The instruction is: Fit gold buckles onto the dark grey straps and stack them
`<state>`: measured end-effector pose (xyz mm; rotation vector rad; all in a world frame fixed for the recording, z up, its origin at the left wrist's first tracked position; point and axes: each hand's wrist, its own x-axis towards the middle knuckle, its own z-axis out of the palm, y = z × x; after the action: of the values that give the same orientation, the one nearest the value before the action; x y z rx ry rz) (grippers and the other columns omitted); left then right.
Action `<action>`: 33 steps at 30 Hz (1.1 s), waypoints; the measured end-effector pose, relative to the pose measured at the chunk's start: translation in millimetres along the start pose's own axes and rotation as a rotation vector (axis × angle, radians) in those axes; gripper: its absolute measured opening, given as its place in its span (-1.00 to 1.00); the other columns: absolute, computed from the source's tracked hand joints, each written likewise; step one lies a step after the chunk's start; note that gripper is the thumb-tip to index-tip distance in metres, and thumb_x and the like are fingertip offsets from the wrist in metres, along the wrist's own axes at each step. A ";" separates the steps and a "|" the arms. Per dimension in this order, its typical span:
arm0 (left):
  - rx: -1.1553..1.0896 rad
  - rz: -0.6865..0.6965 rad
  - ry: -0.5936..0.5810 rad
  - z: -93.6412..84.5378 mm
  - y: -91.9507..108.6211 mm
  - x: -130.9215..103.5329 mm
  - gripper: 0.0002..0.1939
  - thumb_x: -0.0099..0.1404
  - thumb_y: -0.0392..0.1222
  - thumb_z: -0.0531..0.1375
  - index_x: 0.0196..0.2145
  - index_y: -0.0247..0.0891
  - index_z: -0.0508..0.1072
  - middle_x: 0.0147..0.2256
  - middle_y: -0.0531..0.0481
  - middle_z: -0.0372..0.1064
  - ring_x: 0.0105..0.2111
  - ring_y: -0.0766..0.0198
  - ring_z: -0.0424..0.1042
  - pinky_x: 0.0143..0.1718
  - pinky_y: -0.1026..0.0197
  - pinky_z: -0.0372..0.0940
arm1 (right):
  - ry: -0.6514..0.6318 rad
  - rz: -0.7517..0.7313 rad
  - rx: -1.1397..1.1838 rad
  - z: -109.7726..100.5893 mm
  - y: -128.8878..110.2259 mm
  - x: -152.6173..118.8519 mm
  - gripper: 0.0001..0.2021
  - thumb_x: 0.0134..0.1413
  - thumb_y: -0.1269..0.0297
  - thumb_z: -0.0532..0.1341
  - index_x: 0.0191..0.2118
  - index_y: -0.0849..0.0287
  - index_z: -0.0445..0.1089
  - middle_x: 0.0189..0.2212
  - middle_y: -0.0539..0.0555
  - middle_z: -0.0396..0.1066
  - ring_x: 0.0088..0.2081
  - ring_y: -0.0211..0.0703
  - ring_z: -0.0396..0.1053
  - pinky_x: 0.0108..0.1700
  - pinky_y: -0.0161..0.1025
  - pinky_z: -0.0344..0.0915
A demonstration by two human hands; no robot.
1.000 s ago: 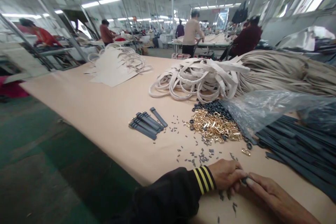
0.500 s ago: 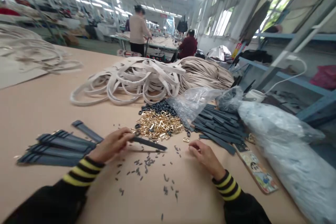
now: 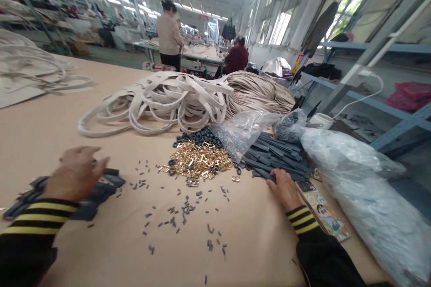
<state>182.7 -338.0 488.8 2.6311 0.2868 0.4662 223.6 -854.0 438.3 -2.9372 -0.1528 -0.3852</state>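
Observation:
On the left, my left hand (image 3: 74,172) is over a pile of dark blue straps (image 3: 109,181), slightly blurred, its fingers apart. The hand hides part of this pile. At the right, my right hand (image 3: 284,188) has thumb and fingers closed on the near end of a dark strap (image 3: 268,175) at the edge of a heap of loose dark strips (image 3: 279,154). Between the hands lies a heap of gold buckles (image 3: 198,159), with small dark loops (image 3: 202,135) heaped behind it. Little dark bits (image 3: 185,208) are scattered over the tabletop (image 3: 182,251).
Coiled beige strips (image 3: 168,103) lie across the back, with a clear plastic bag (image 3: 244,130) in front. A phone in a cartoon case (image 3: 325,210) and a large plastic-wrapped bundle (image 3: 363,188) border the right side. Two people work at a farther table.
My left hand has moved left from the middle to the strap pile; the strap it held is no longer seen in it. My right hand has moved right to the loose strips.

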 end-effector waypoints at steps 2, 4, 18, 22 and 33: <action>-0.097 0.008 -0.113 25.5 57.6 -22.9 -0.62 0.09 0.06 -0.01 -0.26 -0.28 0.28 -0.32 -0.03 0.32 -0.29 0.11 0.34 -0.20 0.03 0.24 | -0.020 -0.029 0.069 -4.4 -6.5 -3.3 -0.86 -0.04 0.33 0.08 -0.29 0.20 0.22 -0.38 0.12 0.30 -0.31 -0.04 0.28 -0.27 -0.16 0.20; -0.398 0.022 -0.398 55.2 111.0 -42.7 -0.66 0.14 0.05 -0.01 -0.32 -0.29 0.31 -0.40 -0.03 0.35 -0.46 0.25 0.37 -0.42 0.19 0.30 | -0.061 -0.044 0.169 -12.6 -16.1 -9.0 -0.85 0.01 0.30 0.05 -0.27 0.21 0.20 -0.38 0.11 0.33 -0.33 -0.05 0.32 -0.27 -0.17 0.21; -1.342 -0.393 -0.703 137.3 189.5 -82.7 -0.68 0.14 0.03 0.05 -0.49 -0.33 0.18 -0.65 0.06 0.32 -0.79 0.53 0.19 -0.82 0.51 0.05 | -0.359 -0.195 0.583 -19.3 -85.3 -38.9 -0.88 -0.03 0.33 0.09 -0.30 0.18 0.22 -0.41 0.03 0.34 -0.36 -0.17 0.31 -0.30 -0.27 0.24; -1.360 -0.430 -0.643 136.8 187.4 -82.6 -0.68 0.15 0.03 0.05 -0.49 -0.31 0.17 -0.65 0.06 0.32 -0.79 0.52 0.19 -0.83 0.51 0.05 | -0.386 -0.229 0.600 -15.4 -89.9 -34.8 -0.87 -0.03 0.32 0.10 -0.29 0.18 0.24 -0.42 0.03 0.34 -0.38 -0.19 0.30 -0.31 -0.27 0.23; -1.373 -0.372 -0.601 132.0 188.1 -80.1 -0.64 0.12 0.05 0.08 -0.35 -0.36 0.28 -0.64 0.12 0.27 -0.78 0.54 0.15 -0.83 0.51 0.00 | -0.612 -0.033 0.988 -17.1 -103.3 -47.6 -0.77 0.12 0.11 -0.02 -0.35 0.18 0.17 -0.51 0.04 0.39 -0.54 -0.23 0.36 -0.46 -0.28 0.28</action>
<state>180.7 -577.0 443.0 1.2235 0.1471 -0.2378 160.9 -759.7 458.4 -1.9692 -0.3459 0.4787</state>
